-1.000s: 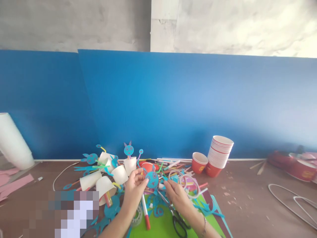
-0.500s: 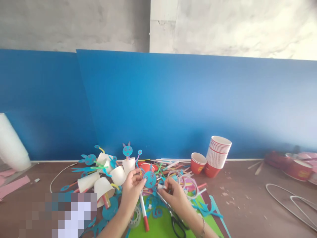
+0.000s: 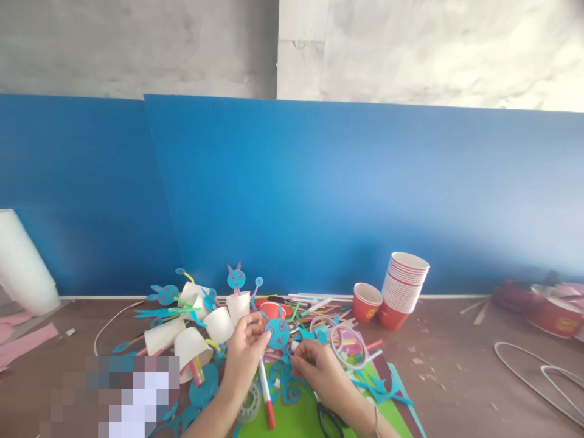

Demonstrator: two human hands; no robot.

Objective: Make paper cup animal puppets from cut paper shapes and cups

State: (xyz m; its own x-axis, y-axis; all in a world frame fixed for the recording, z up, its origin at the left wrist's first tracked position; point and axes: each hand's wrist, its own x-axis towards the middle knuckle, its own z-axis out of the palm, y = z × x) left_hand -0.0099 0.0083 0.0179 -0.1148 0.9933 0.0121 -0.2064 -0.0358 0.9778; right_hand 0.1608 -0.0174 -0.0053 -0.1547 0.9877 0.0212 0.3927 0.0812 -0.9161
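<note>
Between the thumb and fingers of my left hand (image 3: 249, 344) is a blue paper animal face (image 3: 277, 333) with pointed ears and a drawn face. Just to its right, my right hand (image 3: 314, 368) has its fingers pinched together; whatever they may hold is hidden. Below the hands lie a red-and-white marker (image 3: 267, 392), a clear tape roll (image 3: 250, 403) and blue paper scraps (image 3: 292, 395) on a green sheet (image 3: 301, 426). Black-handled scissors (image 3: 330, 421) lie partly under my right hand.
White paper cups (image 3: 189, 347) with blue paper figures and straws crowd the left. Farther back stand a red cup (image 3: 367, 303) and a tall cup stack (image 3: 404, 286). White cable (image 3: 515, 365) lies at right; a blue partition (image 3: 319, 194) rises behind the table.
My right hand has moved slightly down, its fingers curling closer together below the paper face. My left hand still holds the face in nearly the same place; the view has shifted slightly.
</note>
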